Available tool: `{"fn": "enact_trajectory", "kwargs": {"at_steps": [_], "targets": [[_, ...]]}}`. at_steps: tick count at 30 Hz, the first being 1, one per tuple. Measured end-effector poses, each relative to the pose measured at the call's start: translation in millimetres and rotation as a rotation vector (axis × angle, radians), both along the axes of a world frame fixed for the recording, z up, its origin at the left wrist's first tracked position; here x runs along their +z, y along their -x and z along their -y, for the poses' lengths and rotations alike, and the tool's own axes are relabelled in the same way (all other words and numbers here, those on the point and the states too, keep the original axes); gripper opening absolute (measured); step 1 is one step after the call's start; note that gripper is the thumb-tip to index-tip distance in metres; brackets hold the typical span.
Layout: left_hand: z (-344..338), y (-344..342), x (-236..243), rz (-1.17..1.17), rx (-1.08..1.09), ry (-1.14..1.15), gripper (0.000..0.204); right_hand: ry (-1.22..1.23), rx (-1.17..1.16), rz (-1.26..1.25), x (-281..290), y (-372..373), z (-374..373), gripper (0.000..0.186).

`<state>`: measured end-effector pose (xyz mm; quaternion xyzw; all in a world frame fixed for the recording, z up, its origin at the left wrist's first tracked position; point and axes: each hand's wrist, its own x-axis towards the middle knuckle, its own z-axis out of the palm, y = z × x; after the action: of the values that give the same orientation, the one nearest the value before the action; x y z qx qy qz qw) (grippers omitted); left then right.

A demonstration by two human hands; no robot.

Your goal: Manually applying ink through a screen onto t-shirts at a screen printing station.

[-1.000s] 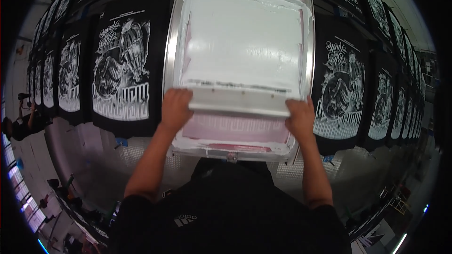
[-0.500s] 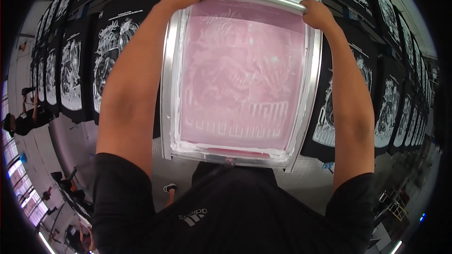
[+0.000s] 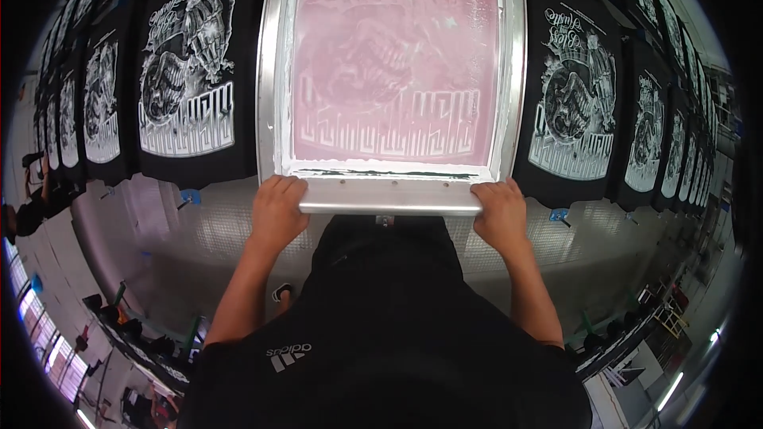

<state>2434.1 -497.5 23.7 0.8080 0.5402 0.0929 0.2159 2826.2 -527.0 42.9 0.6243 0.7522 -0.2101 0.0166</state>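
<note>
In front of me lies a screen printing frame (image 3: 269,71) with metal edges and a pink mesh (image 3: 381,56) showing a pale design. White ink lines the mesh's borders, with a smear at its far left corner. Across the near end of the screen rests a wide squeegee (image 3: 389,200) with a silver metal handle. My left hand (image 3: 278,210) grips its left end, and my right hand (image 3: 501,210) its right end. Both thumbs are on the near side, with fingers curled over the handle. The squeegee's blade edge is hidden.
Black printed shirts (image 3: 191,71) lie in a row to the left, and more shirts (image 3: 574,103) to the right. Small blue clamps (image 3: 189,197) stick out below them. Another person (image 3: 36,202) stands at the far left. A metallic floor lies beneath.
Both hands have drawn the squeegee from the screen's far end to its near end, close to my body. The mesh design shows more sharply, and the view has shifted.
</note>
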Motion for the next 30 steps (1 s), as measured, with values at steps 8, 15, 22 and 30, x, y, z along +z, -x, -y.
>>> {"fn": "enact_trajectory", "kwargs": {"at_steps": [8, 15, 22, 30], "targets": [[28, 2, -38, 0.006, 0.07, -0.132, 0.042, -0.146, -0.017, -0.061, -25, 6, 18, 0.05], [-218, -17, -59, -0.027, 0.082, -0.238, 0.036, -0.385, 0.026, 0.062, -57, -24, -216, 0.035], [-421, -42, -41, -0.15, 0.077, -0.251, 0.034, -0.278, 0.013, 0.241, -50, -49, -414, 0.034], [-402, -27, 12, -0.218, -0.035, -0.079, 0.039, -0.138, 0.057, 0.202, -8, -48, -379, 0.045]]}}
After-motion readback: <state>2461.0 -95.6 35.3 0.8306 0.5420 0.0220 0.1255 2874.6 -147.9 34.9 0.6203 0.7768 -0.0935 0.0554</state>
